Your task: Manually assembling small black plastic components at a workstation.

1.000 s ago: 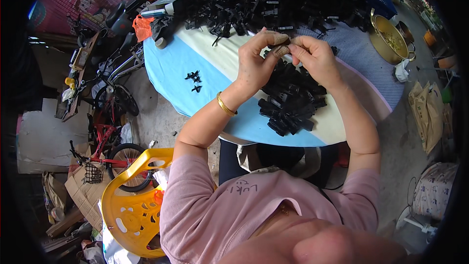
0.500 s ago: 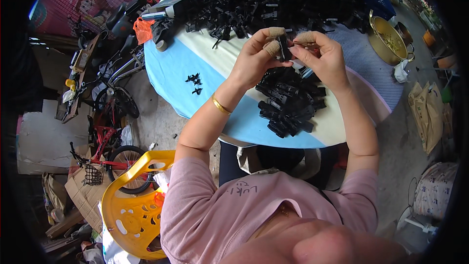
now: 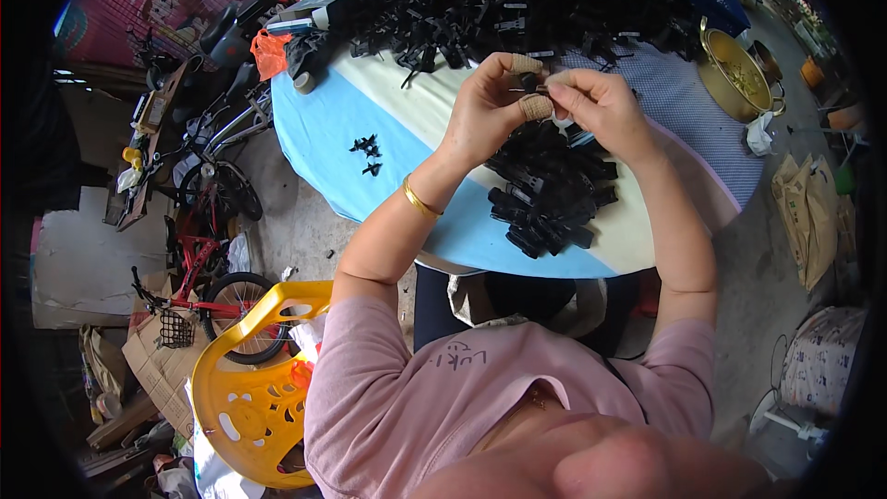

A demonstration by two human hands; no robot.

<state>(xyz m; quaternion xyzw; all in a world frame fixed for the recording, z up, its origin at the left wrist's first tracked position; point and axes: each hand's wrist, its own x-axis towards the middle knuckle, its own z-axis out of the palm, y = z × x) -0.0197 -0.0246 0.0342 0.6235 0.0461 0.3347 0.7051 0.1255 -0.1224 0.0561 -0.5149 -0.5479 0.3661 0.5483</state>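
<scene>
Above the round table, my left hand (image 3: 485,109) is closed, pinching a small black plastic piece (image 3: 528,83) between taped thumb and forefinger. Beige tape wraps those fingertips, and a gold bangle circles the wrist. My right hand (image 3: 601,109) meets it from the other side, its thumb and fingers pressed together at the piece; whatever they grip is too small to make out. Below both hands lies a small heap of black plastic pieces (image 3: 545,194), shaped like clips. A far larger pile of similar black parts (image 3: 517,5) covers the back of the table.
Several tiny black parts (image 3: 367,152) lie on the blue stripe of the tablecloth (image 3: 323,166). A brass-coloured pot (image 3: 730,74) stands at the right rim, an orange bag (image 3: 269,54) at the left. A yellow plastic chair (image 3: 245,407) and a red bicycle (image 3: 199,263) are at my left.
The black piece has turned from upright to nearly end-on between my hands. My left thumb has moved lower, and my right fingers have come closer to the left ones.
</scene>
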